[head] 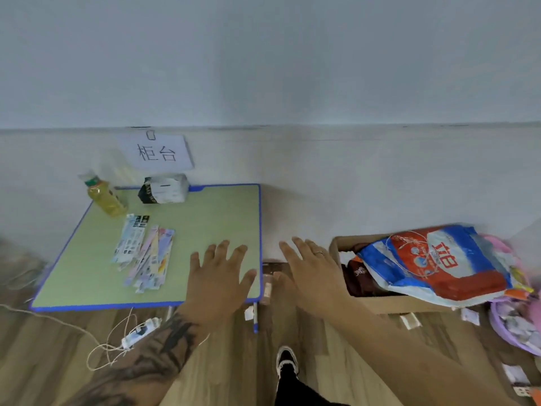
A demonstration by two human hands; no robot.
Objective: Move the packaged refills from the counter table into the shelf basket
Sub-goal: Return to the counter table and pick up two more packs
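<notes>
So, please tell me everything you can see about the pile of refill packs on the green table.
The refill packs are long, narrow, flat packets, seemingly glossy plastic or card, printed in white, black, pink, purple and pale blue. They lie flat in a loose overlapping pile, fanned slightly, on the left half of the green table, just in front of the bottle of yellow drink. Neither hand touches them; the left hand is open to their right.

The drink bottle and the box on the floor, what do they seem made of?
The drink bottle looks like clear plastic: yellow liquid shows through it under a green cap. The box looks like plain brown cardboard, matte, with a folded rim.
</notes>
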